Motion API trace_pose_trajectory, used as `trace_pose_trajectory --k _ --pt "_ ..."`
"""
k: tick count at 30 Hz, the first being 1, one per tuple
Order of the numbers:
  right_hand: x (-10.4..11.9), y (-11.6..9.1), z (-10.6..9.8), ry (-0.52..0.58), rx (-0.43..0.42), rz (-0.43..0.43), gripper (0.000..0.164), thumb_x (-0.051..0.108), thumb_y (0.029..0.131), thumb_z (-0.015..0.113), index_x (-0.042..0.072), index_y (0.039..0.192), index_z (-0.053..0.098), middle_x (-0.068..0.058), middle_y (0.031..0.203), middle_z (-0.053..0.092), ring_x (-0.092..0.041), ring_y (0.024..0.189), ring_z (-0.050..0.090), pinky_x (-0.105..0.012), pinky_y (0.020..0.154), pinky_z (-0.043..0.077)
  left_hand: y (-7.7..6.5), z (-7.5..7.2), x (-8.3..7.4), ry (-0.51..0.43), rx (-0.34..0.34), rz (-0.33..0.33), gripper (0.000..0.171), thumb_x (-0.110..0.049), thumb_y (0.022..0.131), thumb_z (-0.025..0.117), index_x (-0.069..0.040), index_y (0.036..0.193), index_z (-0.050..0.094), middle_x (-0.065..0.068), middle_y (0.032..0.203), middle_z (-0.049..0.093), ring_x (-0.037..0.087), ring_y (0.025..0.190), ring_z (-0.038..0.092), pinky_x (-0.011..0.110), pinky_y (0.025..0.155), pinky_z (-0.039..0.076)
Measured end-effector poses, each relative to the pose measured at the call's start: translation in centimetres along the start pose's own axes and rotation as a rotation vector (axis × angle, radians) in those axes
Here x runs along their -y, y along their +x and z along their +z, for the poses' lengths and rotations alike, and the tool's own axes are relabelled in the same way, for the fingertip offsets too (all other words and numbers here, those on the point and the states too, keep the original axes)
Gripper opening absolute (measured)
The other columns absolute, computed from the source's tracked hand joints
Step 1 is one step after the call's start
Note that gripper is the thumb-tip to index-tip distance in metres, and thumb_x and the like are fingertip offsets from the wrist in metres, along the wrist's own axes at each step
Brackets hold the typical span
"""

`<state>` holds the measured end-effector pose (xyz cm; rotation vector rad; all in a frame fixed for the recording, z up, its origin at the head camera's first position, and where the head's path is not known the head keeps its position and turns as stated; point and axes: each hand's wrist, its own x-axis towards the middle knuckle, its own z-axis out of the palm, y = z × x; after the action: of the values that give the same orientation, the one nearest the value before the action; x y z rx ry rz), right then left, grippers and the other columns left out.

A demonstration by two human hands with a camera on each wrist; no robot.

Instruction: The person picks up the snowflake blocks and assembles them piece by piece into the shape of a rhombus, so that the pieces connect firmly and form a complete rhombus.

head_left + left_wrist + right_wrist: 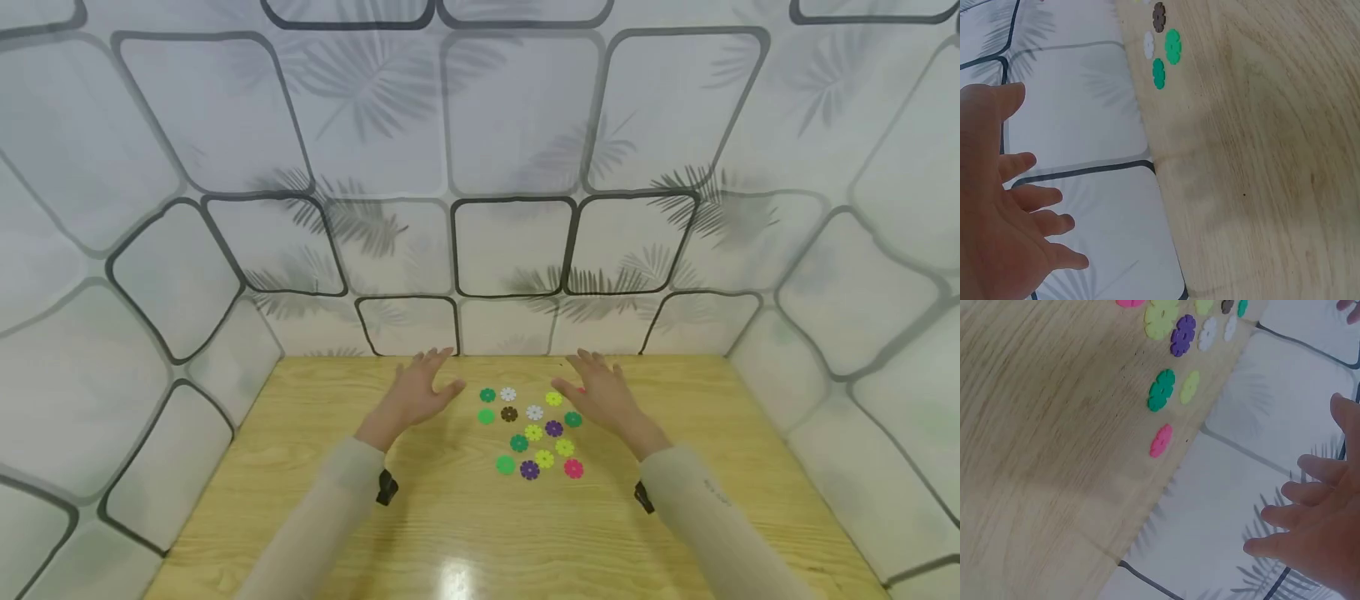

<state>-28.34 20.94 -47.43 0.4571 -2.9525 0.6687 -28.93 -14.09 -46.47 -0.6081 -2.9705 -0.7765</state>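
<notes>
Several flat, notched snowflake discs lie scattered on the wooden table between my hands. Among them are a brown disc (509,414), a purple disc (529,470), a pink disc (573,468), a light green disc (506,464) and a white disc (534,412). My left hand (417,392) hovers left of the discs with fingers spread, holding nothing. On the other side, my right hand (603,393) is held out over the right edge of the group, also bare. Beneath it in the right wrist view lie a pink disc (1161,440) and a dark green disc (1161,390).
The wooden table (450,517) meets a patterned back wall (513,250) just beyond the hands. Similar panels rise on the left (97,350) and right (862,317). A dark strap device (387,487) sits at the left wrist, another (643,497) at the right.
</notes>
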Motion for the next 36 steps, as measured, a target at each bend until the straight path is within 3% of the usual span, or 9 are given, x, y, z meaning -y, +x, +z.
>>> trace_pose_trajectory --k 5,7,10,12,14,18,22,31,36 --pt "0.3 -0.3 0.5 0.134 0.005 0.007 0.066 0.043 0.109 0.056 -0.005 0.153 0.048 -0.031 0.157 0.048 -0.053 0.146 0.044 -0.071 0.123 0.032 -0.2 0.8 -0.3 -0.091 -0.026 0.013 0.069 -0.043 0.107 0.060 -0.007 0.162 0.040 0.024 0.160 0.048 0.047 0.146 0.048 0.062 0.123 0.038" --pt "0.4 -0.5 0.7 0.170 -0.003 0.012 0.062 0.039 0.110 0.058 -0.006 0.152 0.050 -0.030 0.147 0.059 -0.045 0.116 0.068 -0.067 0.118 0.042 -0.1 1.3 -0.3 -0.117 -0.048 0.018 0.065 -0.040 0.106 0.062 -0.007 0.160 0.044 0.025 0.152 0.057 0.042 0.123 0.066 0.058 0.117 0.048" --pt "0.4 -0.6 1.1 0.224 -0.011 0.011 0.058 0.035 0.109 0.059 -0.006 0.151 0.051 -0.029 0.142 0.063 -0.043 0.109 0.071 -0.065 0.113 0.048 -0.1 2.2 -0.1 -0.154 -0.087 0.037 0.059 -0.036 0.105 0.065 -0.006 0.155 0.051 0.027 0.142 0.064 0.041 0.110 0.071 0.058 0.106 0.055" --pt "0.3 -0.7 1.5 0.254 -0.014 0.003 0.056 0.031 0.108 0.061 -0.006 0.149 0.053 -0.029 0.138 0.065 -0.041 0.105 0.073 -0.063 0.110 0.051 -0.1 2.9 0.1 -0.183 -0.106 0.044 0.056 -0.033 0.105 0.066 -0.006 0.152 0.054 0.028 0.139 0.066 0.041 0.108 0.072 0.059 0.102 0.058" --pt "0.0 -0.7 2.0 0.286 -0.014 -0.013 0.054 0.028 0.107 0.063 -0.008 0.146 0.055 -0.030 0.141 0.064 -0.047 0.127 0.064 -0.060 0.108 0.054 -0.2 3.5 0.3 -0.213 -0.114 0.044 0.053 -0.031 0.104 0.067 -0.005 0.150 0.056 0.029 0.136 0.068 0.046 0.123 0.068 0.060 0.100 0.059" --pt "0.1 -0.9 3.0 0.321 -0.018 -0.017 0.049 0.023 0.105 0.067 -0.009 0.141 0.059 -0.030 0.131 0.069 -0.043 0.113 0.072 -0.053 0.097 0.062 -0.4 4.6 0.4 -0.283 -0.118 0.018 0.047 -0.026 0.104 0.069 -0.002 0.143 0.061 0.031 0.123 0.073 0.046 0.114 0.073 0.058 0.092 0.063" --pt "0.4 -1.2 3.7 0.324 -0.007 0.003 0.044 0.019 0.103 0.069 -0.008 0.138 0.063 -0.026 0.125 0.073 -0.037 0.103 0.073 -0.048 0.088 0.065 -0.4 5.6 0.2 -0.333 -0.108 -0.008 0.042 -0.022 0.103 0.069 0.003 0.136 0.065 0.024 0.110 0.077 0.040 0.101 0.076 0.053 0.087 0.065" --pt "0.4 -1.5 5.4 0.336 0.055 -0.014 0.038 0.016 0.101 0.072 -0.004 0.133 0.068 -0.014 0.109 0.073 -0.019 0.091 0.066 -0.030 0.075 0.059 -0.1 7.9 0.0 -0.346 -0.051 -0.064 0.037 -0.019 0.100 0.072 0.001 0.131 0.069 0.014 0.099 0.074 0.023 0.089 0.068 0.039 0.076 0.061" --pt "0.1 -1.7 6.2 0.346 0.108 -0.031 0.036 0.016 0.101 0.071 -0.002 0.132 0.069 -0.008 0.100 0.068 -0.015 0.085 0.059 -0.026 0.071 0.053 0.2 8.6 -0.1 -0.362 -0.034 -0.057 0.040 -0.015 0.099 0.072 0.004 0.133 0.067 0.013 0.095 0.072 0.018 0.083 0.064 0.030 0.071 0.057"
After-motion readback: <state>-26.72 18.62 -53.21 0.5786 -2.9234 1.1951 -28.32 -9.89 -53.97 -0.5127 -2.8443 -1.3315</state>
